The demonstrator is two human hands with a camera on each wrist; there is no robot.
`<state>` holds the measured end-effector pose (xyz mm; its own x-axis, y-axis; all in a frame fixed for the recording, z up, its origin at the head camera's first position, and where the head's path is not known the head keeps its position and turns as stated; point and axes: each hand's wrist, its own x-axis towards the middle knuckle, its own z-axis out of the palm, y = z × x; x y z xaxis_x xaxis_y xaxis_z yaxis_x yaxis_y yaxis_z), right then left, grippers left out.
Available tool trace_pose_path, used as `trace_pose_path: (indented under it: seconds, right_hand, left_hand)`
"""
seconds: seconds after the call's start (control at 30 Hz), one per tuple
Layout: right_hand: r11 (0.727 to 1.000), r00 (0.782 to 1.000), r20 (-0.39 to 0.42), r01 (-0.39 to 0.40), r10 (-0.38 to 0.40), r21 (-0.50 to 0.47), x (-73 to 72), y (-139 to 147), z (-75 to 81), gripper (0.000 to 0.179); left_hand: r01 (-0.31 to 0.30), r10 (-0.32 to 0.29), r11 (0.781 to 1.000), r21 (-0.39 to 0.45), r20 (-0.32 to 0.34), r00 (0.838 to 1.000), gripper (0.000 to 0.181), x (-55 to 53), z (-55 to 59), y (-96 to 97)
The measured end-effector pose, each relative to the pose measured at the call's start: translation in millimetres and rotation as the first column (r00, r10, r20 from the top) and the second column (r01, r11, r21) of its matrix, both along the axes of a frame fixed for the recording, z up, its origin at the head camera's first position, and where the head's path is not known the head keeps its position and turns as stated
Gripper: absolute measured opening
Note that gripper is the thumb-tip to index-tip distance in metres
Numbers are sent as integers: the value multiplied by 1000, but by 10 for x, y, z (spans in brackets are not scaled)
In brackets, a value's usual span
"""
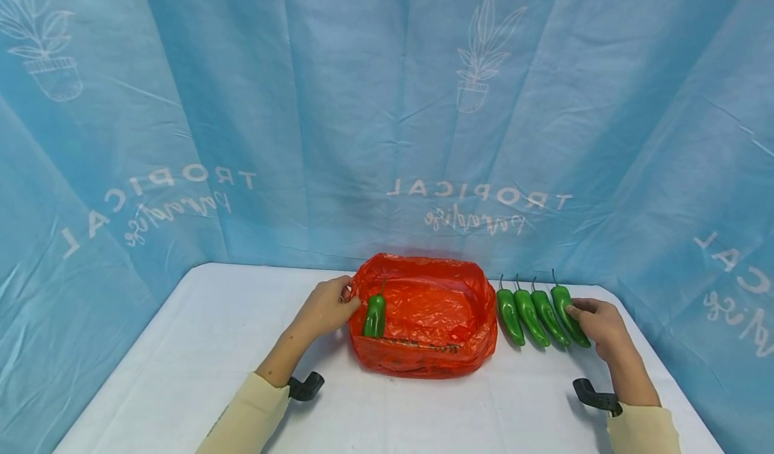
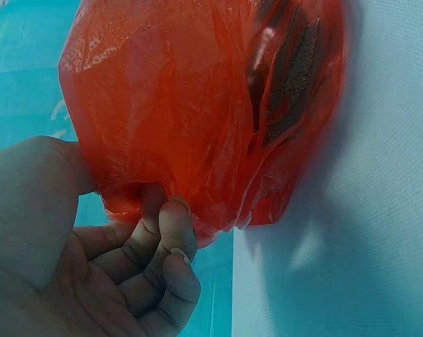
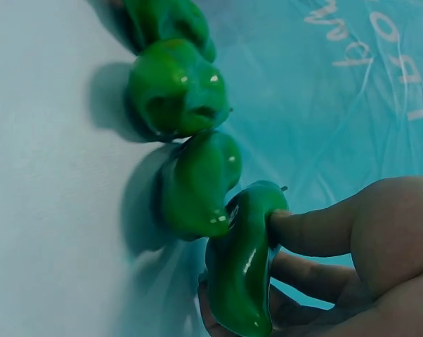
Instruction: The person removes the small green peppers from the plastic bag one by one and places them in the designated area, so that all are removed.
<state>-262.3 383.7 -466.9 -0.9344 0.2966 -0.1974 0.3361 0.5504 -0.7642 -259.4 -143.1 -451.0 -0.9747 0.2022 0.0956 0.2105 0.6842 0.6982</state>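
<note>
A red plastic bag [image 1: 423,363] sits opened wide on the table, with one green chili pepper [image 1: 375,316] inside at its left side. My left hand [image 1: 326,306] pinches the bag's left rim between thumb and fingers, and the left wrist view shows the thin red plastic [image 2: 155,105] bunched at the fingertips. Right of the bag, several green peppers [image 1: 527,316] lie in a row, stems toward the back. My right hand [image 1: 598,323] grips the rightmost pepper [image 3: 246,260], its thumb on one side and fingers behind it.
A white table [image 1: 435,414] carries everything. Blue printed curtains [image 1: 387,118] hang right behind its back edge and along both sides. Dark wrist straps with camera mounts [image 1: 307,387] are on both forearms.
</note>
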Motion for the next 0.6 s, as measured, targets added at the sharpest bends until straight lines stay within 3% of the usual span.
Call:
trace_pose_path:
  seconds: [0.4,0.6]
  right_hand:
    - [996,996,-33,81,-80,27,-63,-20,-103,51]
    - [996,996,-25,83,-82,35,-45,-46,-115,51]
  left_hand:
    - [-1,1,1000,5,-5,1000,10,-2,20,9]
    - [4,-4,1000,3,-6,1000,7,-6,-7,8]
